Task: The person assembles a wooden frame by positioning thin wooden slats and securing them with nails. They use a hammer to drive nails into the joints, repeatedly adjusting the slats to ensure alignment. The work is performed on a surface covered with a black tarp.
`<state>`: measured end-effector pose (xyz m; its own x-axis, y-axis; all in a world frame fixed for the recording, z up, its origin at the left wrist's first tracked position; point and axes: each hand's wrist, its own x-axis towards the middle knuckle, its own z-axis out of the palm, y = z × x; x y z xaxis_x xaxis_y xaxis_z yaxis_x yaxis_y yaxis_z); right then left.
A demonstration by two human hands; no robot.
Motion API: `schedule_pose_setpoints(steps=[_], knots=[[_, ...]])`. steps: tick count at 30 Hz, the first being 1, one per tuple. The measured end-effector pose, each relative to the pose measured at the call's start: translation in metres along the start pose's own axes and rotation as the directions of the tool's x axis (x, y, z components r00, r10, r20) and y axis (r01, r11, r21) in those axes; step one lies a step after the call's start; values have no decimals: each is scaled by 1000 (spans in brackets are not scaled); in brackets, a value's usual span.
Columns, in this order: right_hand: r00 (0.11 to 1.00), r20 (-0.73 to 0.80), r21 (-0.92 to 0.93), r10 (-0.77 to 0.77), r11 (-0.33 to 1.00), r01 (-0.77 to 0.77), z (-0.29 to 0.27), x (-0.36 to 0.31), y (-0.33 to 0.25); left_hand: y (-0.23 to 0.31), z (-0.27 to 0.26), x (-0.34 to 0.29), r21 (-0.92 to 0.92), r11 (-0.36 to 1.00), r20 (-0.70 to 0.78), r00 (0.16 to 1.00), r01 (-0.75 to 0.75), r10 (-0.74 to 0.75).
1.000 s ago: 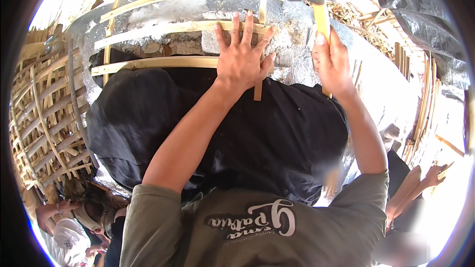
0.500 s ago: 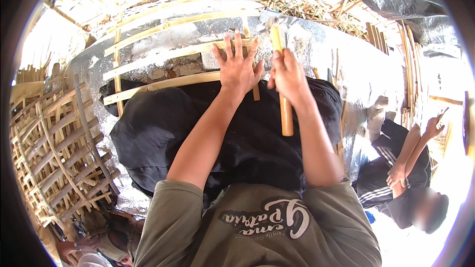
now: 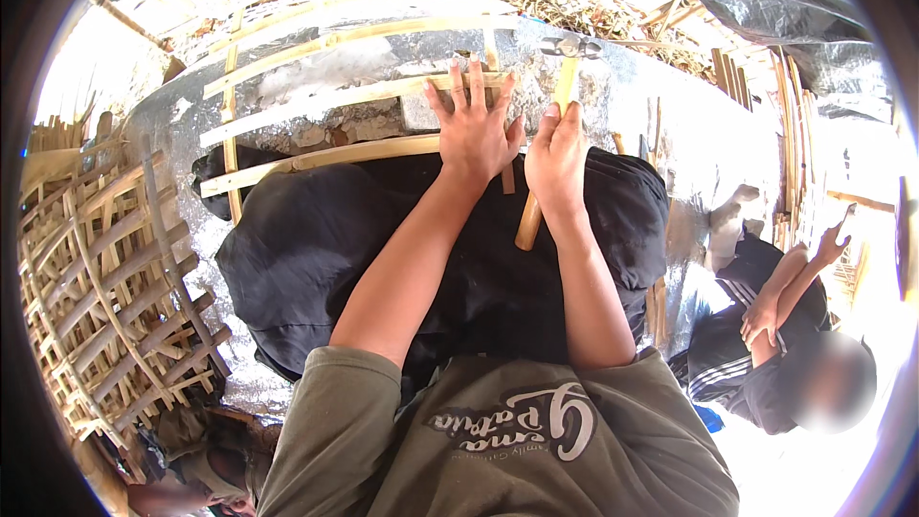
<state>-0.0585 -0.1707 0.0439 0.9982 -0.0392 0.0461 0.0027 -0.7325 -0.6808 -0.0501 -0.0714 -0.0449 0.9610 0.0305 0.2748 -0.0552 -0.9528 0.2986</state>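
Observation:
A frame of pale wooden slats [image 3: 316, 94] lies in front of me, its long strips crossed by short ones at both ends. My left hand [image 3: 476, 129] rests flat with fingers spread over the frame's right end, pressing on the slats there. Just right of it, my right hand [image 3: 557, 158] is wrapped round the wooden handle of a hammer [image 3: 571, 50]. The hammer's metal head points away from me, above and to the right of the frame's end. My legs in black cloth [image 3: 479, 268] are below both forearms.
Woven bamboo panels [image 3: 96, 297] lean at the left. A person in dark clothes [image 3: 766, 325] sits at the right with one hand raised. Another person [image 3: 211, 460] is partly visible at lower left. Upright bamboo strips [image 3: 790, 144] stand at far right; wood scraps [image 3: 584, 19] lie beyond.
The hammer and my right hand have shifted slightly right, the handle now tilting the other way. My left hand has slid a little right, still flat on the slats.

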Motion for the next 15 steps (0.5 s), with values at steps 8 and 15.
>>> schedule_pose_setpoints(steps=[8, 15], knots=[[998, 56, -31, -26, 999, 27, 6, -7, 11, -3, 6, 0, -18, 1000, -54, 998, -16, 15], [999, -17, -72, -45, 996, 44, -11, -7, -7, -1, 5, 2, -30, 999, -76, 997, -17, 15]])
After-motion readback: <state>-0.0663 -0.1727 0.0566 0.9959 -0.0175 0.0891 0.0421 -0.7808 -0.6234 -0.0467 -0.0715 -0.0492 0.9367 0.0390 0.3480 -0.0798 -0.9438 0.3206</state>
